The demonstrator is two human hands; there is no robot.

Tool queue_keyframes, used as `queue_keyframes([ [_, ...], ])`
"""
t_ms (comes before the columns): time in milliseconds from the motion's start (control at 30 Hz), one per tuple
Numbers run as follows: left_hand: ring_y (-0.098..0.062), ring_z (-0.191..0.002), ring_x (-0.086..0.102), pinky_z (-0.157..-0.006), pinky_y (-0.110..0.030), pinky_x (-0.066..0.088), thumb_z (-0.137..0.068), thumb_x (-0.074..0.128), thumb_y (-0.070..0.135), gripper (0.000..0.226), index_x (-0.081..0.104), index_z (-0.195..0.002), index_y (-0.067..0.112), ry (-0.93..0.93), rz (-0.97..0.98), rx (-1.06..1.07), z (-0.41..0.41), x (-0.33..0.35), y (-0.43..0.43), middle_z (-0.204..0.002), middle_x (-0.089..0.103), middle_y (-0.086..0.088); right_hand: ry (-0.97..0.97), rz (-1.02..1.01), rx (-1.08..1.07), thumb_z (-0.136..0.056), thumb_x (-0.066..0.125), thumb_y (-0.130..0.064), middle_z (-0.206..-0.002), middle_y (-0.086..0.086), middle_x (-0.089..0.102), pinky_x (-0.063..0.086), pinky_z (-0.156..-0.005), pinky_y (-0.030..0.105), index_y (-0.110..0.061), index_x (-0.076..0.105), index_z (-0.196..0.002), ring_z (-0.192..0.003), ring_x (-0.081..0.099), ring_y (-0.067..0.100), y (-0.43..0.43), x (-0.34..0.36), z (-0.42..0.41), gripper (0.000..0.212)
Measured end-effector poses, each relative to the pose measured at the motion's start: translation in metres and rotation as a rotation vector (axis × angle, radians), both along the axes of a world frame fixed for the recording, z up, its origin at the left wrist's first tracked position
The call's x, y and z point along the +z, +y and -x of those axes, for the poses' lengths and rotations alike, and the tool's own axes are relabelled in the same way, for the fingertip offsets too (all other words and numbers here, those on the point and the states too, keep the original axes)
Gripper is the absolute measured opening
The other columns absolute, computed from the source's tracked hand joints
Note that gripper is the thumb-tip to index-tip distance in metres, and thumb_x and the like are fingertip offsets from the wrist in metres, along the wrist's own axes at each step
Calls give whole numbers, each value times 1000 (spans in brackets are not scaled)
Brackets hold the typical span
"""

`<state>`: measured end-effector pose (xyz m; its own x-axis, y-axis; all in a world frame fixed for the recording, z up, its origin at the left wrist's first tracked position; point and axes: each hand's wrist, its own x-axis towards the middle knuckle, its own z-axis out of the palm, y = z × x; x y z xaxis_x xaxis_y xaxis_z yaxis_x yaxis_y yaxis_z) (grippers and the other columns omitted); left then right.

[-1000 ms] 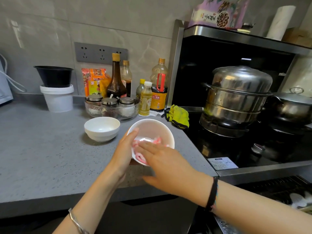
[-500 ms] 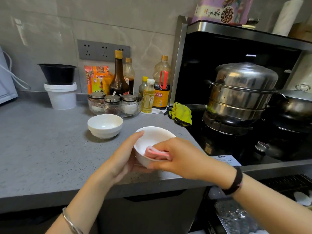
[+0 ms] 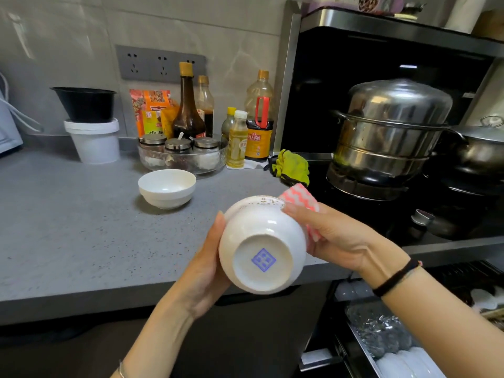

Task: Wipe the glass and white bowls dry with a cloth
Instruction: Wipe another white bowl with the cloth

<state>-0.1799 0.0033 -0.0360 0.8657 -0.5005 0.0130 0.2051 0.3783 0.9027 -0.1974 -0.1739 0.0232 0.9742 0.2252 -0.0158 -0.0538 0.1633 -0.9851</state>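
A white bowl (image 3: 261, 244) is held up over the front edge of the grey counter (image 3: 68, 227), tipped so that its foot faces the camera; a blue square mark sits in the middle of the base. The left hand (image 3: 207, 268) cups the bowl's left side, palm against the wall, fingers curled round behind it out of sight and the thumb lying straight along the near left edge. The right hand (image 3: 338, 238) is against the bowl's right side, pressing a pink-and-white zigzag cloth (image 3: 301, 199) to the outer wall. The cloth is folded over the rim at the upper right and pinned there between the fingers and the bowl, its lower end showing under the hand; the fingertips rest on the wall just below the rim. A dark band circles the right wrist.

Farther back on the counter a second white bowl (image 3: 167, 188) stands upright, well apart from both hands. Behind it is a glass bowl (image 3: 152, 156) holding three lidded jars, just beside a row of bottles (image 3: 188, 105) and packets along the wall. To the left a black tub sits on a white tub (image 3: 94, 140). To the right a yellow-green cloth (image 3: 293, 166) lies beside the stove, where a steel steamer pot (image 3: 390, 132) stands.
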Motion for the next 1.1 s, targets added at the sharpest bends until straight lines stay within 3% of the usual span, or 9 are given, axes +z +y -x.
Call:
queue_keyframes([
  [67, -10, -86, 71, -73, -28, 56, -78, 42, 65, 51, 79, -85, 31, 75, 98, 54, 11, 0, -6, -96, 75, 0, 38, 28, -63, -67, 64, -23, -66, -2, 70, 54, -60, 23, -18, 76, -70, -62, 66, 9, -1, -8, 6, 13],
  [167, -12, -84, 71, -76, -35, 50, -81, 46, 54, 45, 79, -86, 24, 175, 200, 166, 25, -5, -14, -97, 74, -4, -12, 126, -237, -76, 66, -29, -89, 3, 74, 51, -63, 27, -13, 72, -104, -77, 67, 14, -3, -23, 14, 33],
  [300, -16, -95, 70, -85, -38, 49, -84, 48, 52, 50, 72, -108, 16, 273, 261, 220, 50, -16, -20, -104, 74, -6, -279, 210, -558, -96, 49, -30, -89, -9, 75, 48, -61, 9, -17, 70, -103, -81, 69, 0, 3, -36, 42, 25],
  [400, -20, -102, 69, -88, -40, 47, -90, 42, 52, 54, 66, -118, 12, 294, 294, 213, 65, -24, -23, -109, 72, -10, -582, 116, -483, -98, 43, -13, -112, -10, 71, 49, -81, 10, -8, 66, -109, -107, 64, 4, 26, -42, 69, 26],
  [467, -25, -103, 68, -90, -43, 47, -92, 41, 52, 55, 67, -117, 10, 347, 332, 202, 69, -29, -25, -112, 71, -12, -766, 326, -371, -100, 41, -9, -132, -6, 60, 40, -106, 28, -7, 61, -123, -130, 49, 11, 36, -57, 80, 30],
  [533, -27, -103, 68, -86, -43, 50, -92, 40, 53, 55, 71, -112, 12, 405, 392, 193, 70, -34, -28, -113, 70, -13, -909, 700, -355, -100, 43, -17, -144, -9, 49, 29, -114, 37, -14, 53, -134, -140, 35, 10, 35, -76, 84, 36],
  [700, -26, -99, 70, -89, -44, 48, -91, 42, 55, 52, 69, -114, 16, 395, 289, 244, 84, -44, -29, -108, 72, -11, -892, 1005, -418, -92, 49, -48, -156, -11, 28, 24, -115, 47, -24, 35, -147, -146, 19, 12, 30, -95, 86, 62],
  [933, -20, -75, 73, -65, -34, 51, -96, 40, 51, 49, 66, -105, 11, 533, 199, 429, 84, -55, -40, -88, 75, -11, -849, 933, -446, -98, 43, -25, -154, -9, 33, 22, -117, 38, -13, 41, -144, -144, 24, 11, 33, -131, 102, 47],
  [1100, -17, -73, 73, -69, -33, 52, -98, 46, 44, 41, 68, -105, 10, 516, 116, 424, 84, -63, -46, -81, 75, -7, -871, 1008, -412, -97, 41, -18, -152, -5, 37, 27, -114, 41, -12, 41, -144, -142, 29, 11, 31, -142, 109, 47],
])
